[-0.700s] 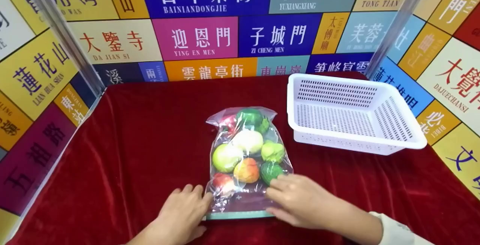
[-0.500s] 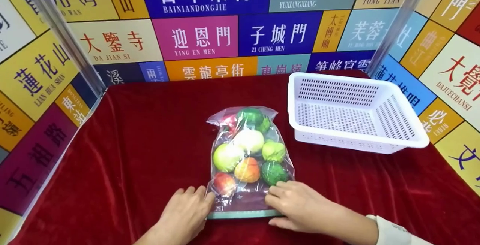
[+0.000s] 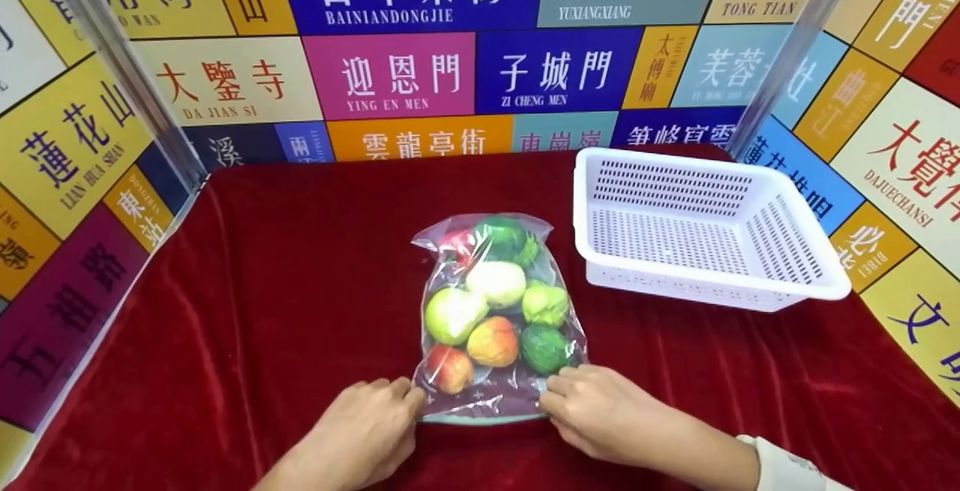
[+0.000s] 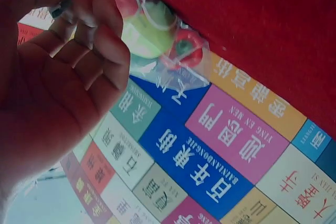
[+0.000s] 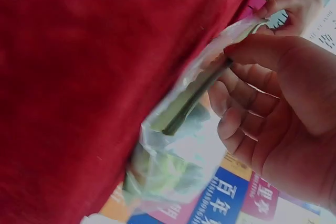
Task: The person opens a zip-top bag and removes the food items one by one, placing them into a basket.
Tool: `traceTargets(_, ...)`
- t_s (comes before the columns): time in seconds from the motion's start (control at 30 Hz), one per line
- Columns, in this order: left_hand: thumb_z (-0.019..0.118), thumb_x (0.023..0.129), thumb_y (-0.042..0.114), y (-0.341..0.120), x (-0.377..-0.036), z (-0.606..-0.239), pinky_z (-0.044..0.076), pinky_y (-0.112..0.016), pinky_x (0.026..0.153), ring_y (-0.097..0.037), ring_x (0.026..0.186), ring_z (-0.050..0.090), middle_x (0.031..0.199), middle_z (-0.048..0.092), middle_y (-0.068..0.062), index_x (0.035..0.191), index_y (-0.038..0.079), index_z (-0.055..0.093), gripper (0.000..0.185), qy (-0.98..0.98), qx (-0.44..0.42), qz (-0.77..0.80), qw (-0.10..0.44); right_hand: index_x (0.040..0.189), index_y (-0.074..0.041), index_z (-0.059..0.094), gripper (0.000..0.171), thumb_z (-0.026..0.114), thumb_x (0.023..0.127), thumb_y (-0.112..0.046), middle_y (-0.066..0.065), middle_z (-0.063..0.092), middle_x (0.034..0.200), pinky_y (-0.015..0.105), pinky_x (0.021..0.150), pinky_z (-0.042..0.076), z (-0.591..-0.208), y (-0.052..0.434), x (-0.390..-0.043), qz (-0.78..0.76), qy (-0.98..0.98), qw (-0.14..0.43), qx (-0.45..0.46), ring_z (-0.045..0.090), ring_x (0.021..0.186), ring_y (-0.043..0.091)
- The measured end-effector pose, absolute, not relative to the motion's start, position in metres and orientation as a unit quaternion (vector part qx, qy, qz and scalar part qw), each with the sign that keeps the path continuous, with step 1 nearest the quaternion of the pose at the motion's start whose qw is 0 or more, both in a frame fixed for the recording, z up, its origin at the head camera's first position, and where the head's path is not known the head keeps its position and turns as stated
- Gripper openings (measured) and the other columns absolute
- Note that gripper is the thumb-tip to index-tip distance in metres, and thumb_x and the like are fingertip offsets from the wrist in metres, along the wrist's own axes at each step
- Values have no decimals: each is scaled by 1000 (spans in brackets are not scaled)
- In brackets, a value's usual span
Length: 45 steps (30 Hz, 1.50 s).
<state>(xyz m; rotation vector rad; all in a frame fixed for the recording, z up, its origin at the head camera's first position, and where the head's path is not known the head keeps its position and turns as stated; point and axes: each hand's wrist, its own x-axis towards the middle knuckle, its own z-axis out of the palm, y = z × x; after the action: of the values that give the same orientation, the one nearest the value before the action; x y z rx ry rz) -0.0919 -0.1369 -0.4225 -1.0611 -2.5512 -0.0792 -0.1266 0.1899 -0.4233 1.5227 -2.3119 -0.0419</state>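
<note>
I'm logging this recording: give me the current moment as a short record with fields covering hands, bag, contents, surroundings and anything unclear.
Left hand: left hand grips the bag's near left corner
Right hand: right hand pinches its near right corner
Bag: clear plastic bag, lying flat, green strip along the near edge
Contents: fruit and vegetables, including a red pepper and an orange-red round piece
Container: white perforated basket, right of the bag, apart from it
Surface: red cloth
Unclear: whether the bag is sealed

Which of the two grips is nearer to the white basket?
Right. The right grip is in front of the white basket, toward its left; the left grip is much farther left.
</note>
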Motion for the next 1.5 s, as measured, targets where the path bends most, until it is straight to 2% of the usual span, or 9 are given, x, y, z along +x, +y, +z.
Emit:
traceTargets(0.23, 71, 84, 13, -151, -115, -387, 52, -25, 57, -10, 66, 59, 84, 58, 4, 90, 12, 60, 12, -915, -354, -149, 124, 82, -15, 63, 13, 75, 77, -15, -6, 57, 73, 22, 56, 44, -387, 193, -141, 27, -836, 209, 507, 51, 62, 9)
traceTargets(0.43, 70, 90, 15, -150, -146, -347, 54, -28, 64, -9, 72, 59, 89, 60, 3, 96, 12, 64, 9, -913, -336, -176, 149, 82, -14, 61, 14, 74, 78, -13, -3, 56, 73, 27, 55, 46, -356, 195, -157, 42, -854, 223, 469, 53, 63, 13)
traceTargets(0.6, 70, 91, 16, -136, -166, -311, 53, -29, 69, -12, 74, 57, 87, 62, 2, 95, 11, 69, 8, -915, -318, -208, 138, 95, -14, 64, 16, 74, 87, -24, -3, 57, 80, 28, 59, 48, -319, 187, -160, 62, -882, 205, 419, 53, 68, 12)
traceTargets(0.8, 70, 90, 18, -119, -171, -297, 48, -26, 63, -11, 69, 52, 81, 59, 3, 90, 11, 68, 7, -914, -313, -235, 103, 108, -15, 70, 23, 73, 91, -29, -3, 68, 96, 31, 72, 56, -287, 145, -152, 143, -858, 255, 423, 62, 83, 12)
traceTargets(0.97, 74, 89, 22, -115, -167, -298, 47, -24, 60, -9, 65, 51, 76, 58, 4, 88, 13, 69, 10, -916, -310, -236, 95, 110, -13, 72, 24, 72, 93, -29, 0, 71, 102, 30, 79, 57, -290, 110, -153, 190, -848, 282, 407, 65, 90, 13)
traceTargets(1.07, 74, 89, 20, -113, -167, -299, 46, -23, 59, -8, 63, 50, 73, 58, 6, 84, 15, 70, 9, -915, -316, -231, 102, 107, -13, 73, 22, 72, 93, -30, 0, 71, 100, 30, 80, 56, -299, 98, -159, 194, -852, 272, 402, 66, 90, 14)
traceTargets(1.23, 74, 87, 15, -111, -170, -300, 42, -23, 55, -7, 58, 47, 68, 56, 7, 75, 17, 67, 13, -913, -317, -224, 127, 97, -15, 72, 16, 71, 94, -31, -3, 70, 91, 29, 77, 55, -309, 91, -169, 187, -858, 262, 401, 65, 83, 12)
traceTargets(1.5, 78, 86, 17, -108, -171, -301, 43, -23, 55, -7, 57, 47, 67, 58, 8, 72, 16, 70, 16, -909, -322, -223, 142, 97, -17, 71, 12, 68, 96, -28, -5, 70, 90, 29, 77, 55, -310, 94, -172, 193, -864, 235, 402, 66, 82, 11)
